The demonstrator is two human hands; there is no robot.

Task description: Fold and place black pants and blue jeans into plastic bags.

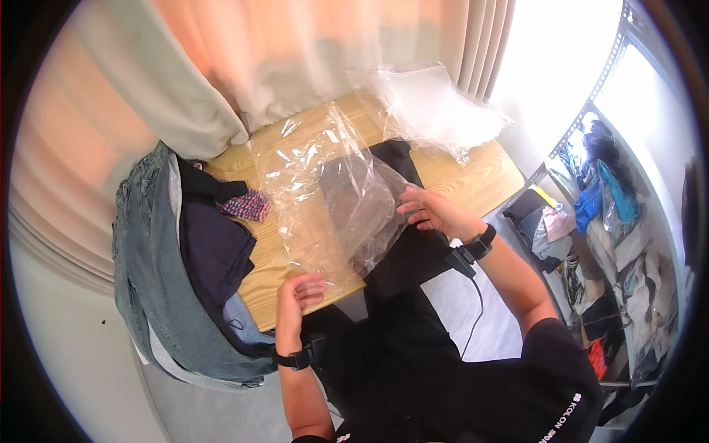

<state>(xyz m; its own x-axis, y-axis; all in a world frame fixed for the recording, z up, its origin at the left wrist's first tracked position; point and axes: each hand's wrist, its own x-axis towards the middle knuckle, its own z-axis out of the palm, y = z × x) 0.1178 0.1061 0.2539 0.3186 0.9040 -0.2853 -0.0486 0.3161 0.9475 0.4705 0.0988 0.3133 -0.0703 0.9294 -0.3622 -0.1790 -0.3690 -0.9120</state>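
Observation:
A clear plastic bag (299, 188) lies spread over the wooden table, its right part crossing a black garment (410, 255). My left hand (300, 292) rests at the bag's near edge, its fingers slightly bent and pointing right. At the bag's right side is my right hand (434, 211), thumb and fingers apart and aimed left. Its fingertips meet or nearly meet the film; contact is hard to tell. The black garment runs under the bag and down over the near table edge, merging with my dark clothing. Both wrists wear black straps.
Piled clothes, with grey-blue jeans (144, 258) and a dark folded garment (214, 247), hang over the left end of the wooden table (465, 181). Clear plastic bags (432, 111) lie stacked at the back right. Shelves of bagged clothes (602, 192) stand right; a curtain (310, 55) hangs behind.

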